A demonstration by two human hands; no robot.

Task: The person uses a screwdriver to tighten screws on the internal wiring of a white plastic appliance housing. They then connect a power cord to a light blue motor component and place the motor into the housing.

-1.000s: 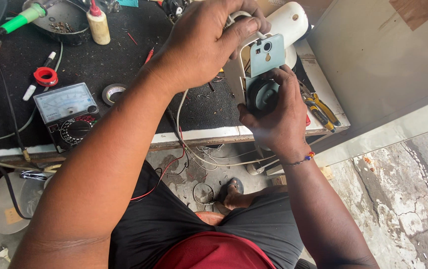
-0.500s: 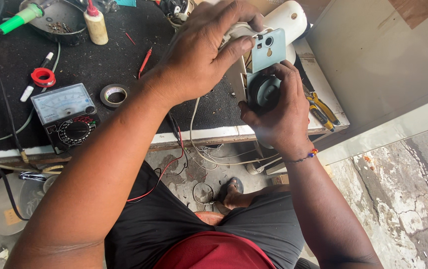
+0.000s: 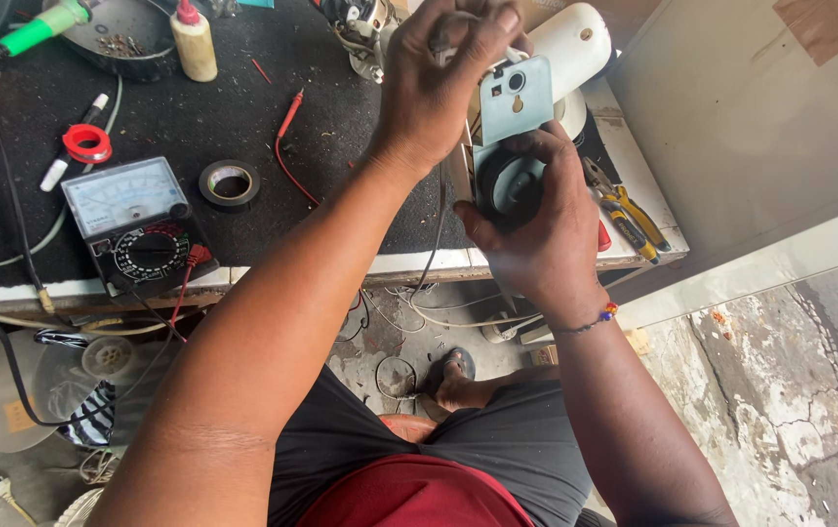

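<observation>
My right hand [image 3: 534, 226] grips a small light-blue plate with a round black and grey motor part [image 3: 512, 146] on its front, held upright above the bench edge. My left hand [image 3: 438, 83] reaches over from the left and closes on the top of the same part, fingers curled around its upper edge where a thin wire loop shows. A white rounded casing [image 3: 575, 39] sits just behind the two hands. Thin wires [image 3: 436, 244] hang from the part down past the bench edge.
On the black bench mat [image 3: 341, 146] lie an analog multimeter [image 3: 136, 222], a roll of black tape [image 3: 229, 182], a red probe lead [image 3: 289, 112], a glue bottle [image 3: 193, 39] and a red ring tool [image 3: 86, 143]. Yellow-handled pliers [image 3: 629, 215] rest at the right edge. A fan blade [image 3: 58, 376] sits below.
My left hand has shifted a little right and up along the top of the part. The black tape roll is now uncovered beside my left forearm.
</observation>
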